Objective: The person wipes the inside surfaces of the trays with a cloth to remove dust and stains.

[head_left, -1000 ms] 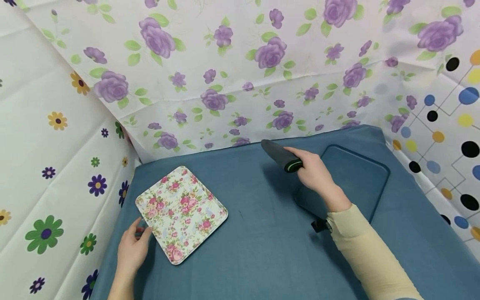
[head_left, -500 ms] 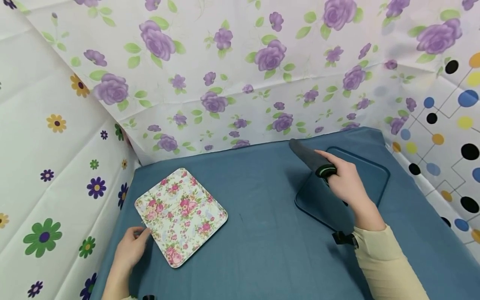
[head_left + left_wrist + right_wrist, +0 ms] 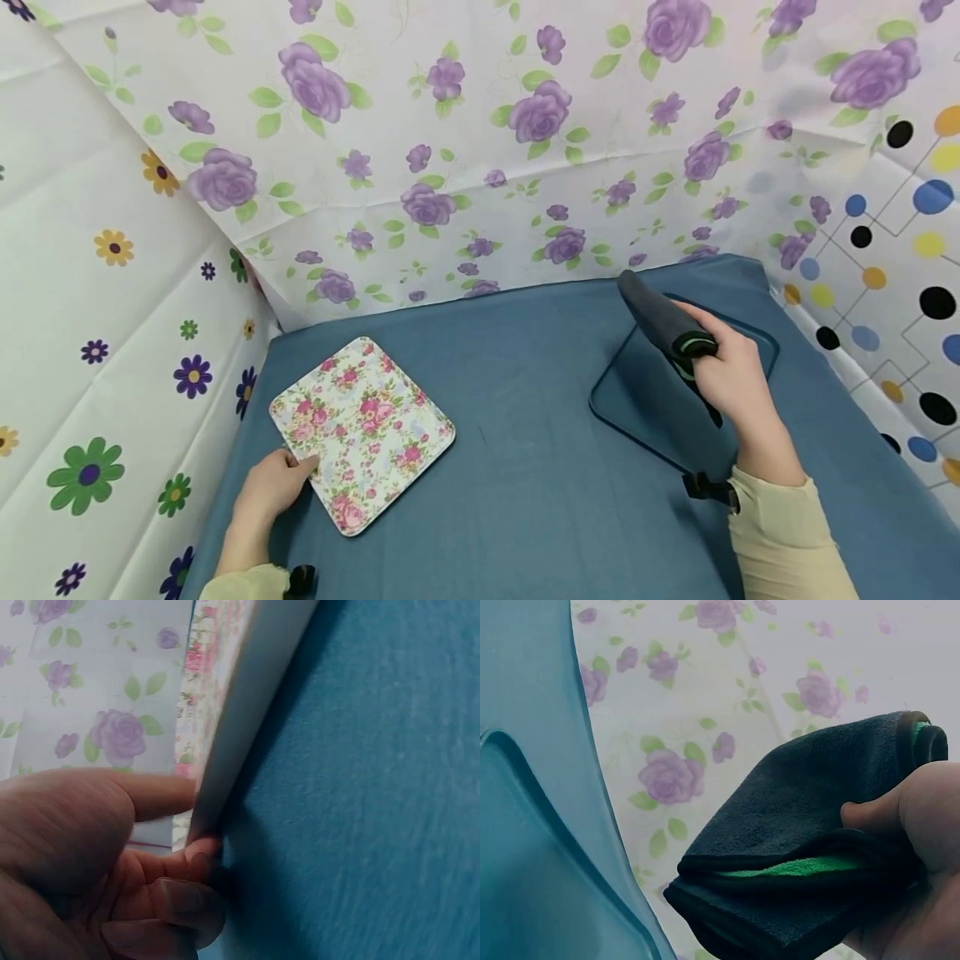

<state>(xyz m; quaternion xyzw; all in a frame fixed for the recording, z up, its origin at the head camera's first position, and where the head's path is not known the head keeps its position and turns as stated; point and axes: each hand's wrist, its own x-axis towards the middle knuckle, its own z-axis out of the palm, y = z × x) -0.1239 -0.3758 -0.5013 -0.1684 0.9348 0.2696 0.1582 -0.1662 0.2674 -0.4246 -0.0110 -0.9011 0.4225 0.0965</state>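
Observation:
A rounded-corner board (image 3: 363,433) with a pink floral print lies at the left of the blue-covered table; its pale side edge shows in the left wrist view. My left hand (image 3: 272,487) pinches its left edge, thumb on the printed face and fingertips (image 3: 202,847) at the underside. My right hand (image 3: 731,367) grips a folded dark grey cloth (image 3: 802,780) with black trim and a bright green inner face. Its folds hang over the blue tray (image 3: 626,417) on the right, hiding part of that tray along with the hand.
Blue fabric (image 3: 517,483) covers the table. A purple-rose sheet (image 3: 427,200) hangs along the back, a daisy-print sheet (image 3: 112,333) on the left and a dotted sheet (image 3: 892,275) on the right. A black strap (image 3: 708,490) sits at the right sleeve.
My right hand has carried the folded cloth rightward over the blue tray. My left hand has closed in on the board's left edge, its thumb now on the printed face.

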